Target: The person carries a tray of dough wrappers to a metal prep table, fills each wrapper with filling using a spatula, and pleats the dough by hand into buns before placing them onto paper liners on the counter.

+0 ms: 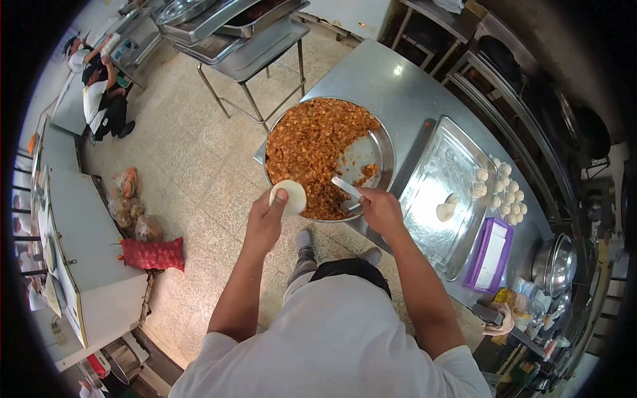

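My left hand [265,227] grips a round, flat dough wrapper [294,199], thumb on top, just over the near-left rim of a wide metal bowl [387,147]. Reddish-brown chopped filling [312,136] covers most of the bowl, with bare metal showing on its right side. In my right hand [381,213] is a flat metal utensil [346,187], closed in my fingers over the bowl's near-right part; I cannot tell whether it is a spoon or a spatula. A metal tray [458,159] lies to the right, holding one pale dough piece [446,209].
Several white dough balls [511,198] sit along the tray's far right side. A purple-rimmed container [490,255] and metal bowls [561,265] are further right. Bags of produce [152,254] rest on the floor at left. Two people work at the far upper left.
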Action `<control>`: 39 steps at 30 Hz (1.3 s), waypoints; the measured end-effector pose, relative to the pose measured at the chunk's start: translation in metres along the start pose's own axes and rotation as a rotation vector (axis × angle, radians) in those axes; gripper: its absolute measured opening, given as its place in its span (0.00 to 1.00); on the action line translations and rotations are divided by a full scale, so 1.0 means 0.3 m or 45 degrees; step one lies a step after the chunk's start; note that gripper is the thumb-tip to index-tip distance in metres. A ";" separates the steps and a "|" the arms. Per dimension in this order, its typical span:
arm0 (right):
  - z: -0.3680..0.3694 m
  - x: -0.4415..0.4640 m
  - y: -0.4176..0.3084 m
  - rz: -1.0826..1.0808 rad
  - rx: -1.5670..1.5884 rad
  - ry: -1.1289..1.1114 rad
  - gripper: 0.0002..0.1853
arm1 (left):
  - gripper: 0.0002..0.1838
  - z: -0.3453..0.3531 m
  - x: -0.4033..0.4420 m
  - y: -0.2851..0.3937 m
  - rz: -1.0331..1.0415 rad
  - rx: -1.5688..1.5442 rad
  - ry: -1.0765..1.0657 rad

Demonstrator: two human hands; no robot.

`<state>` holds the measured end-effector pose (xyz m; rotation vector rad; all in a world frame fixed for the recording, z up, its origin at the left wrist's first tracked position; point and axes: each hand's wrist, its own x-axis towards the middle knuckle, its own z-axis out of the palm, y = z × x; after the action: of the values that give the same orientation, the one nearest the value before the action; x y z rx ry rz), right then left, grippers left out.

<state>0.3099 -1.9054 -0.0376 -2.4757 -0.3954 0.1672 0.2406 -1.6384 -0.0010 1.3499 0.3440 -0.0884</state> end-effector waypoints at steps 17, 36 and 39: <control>-0.097 -0.161 -0.104 -0.070 0.406 0.179 0.14 | 0.19 0.163 0.118 -0.023 -0.193 -1.102 -0.028; -0.193 -0.179 -0.164 -0.203 -0.002 0.090 0.16 | 0.14 0.121 0.105 -0.056 -0.106 -0.902 0.235; -0.191 -0.140 -0.113 0.062 -0.298 -0.004 0.16 | 0.15 0.056 0.105 -0.039 0.037 -0.792 0.299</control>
<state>0.2740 -1.9249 0.0297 -2.7177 -0.3742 0.1522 0.2707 -1.6530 -0.0184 0.7471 0.5006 0.1916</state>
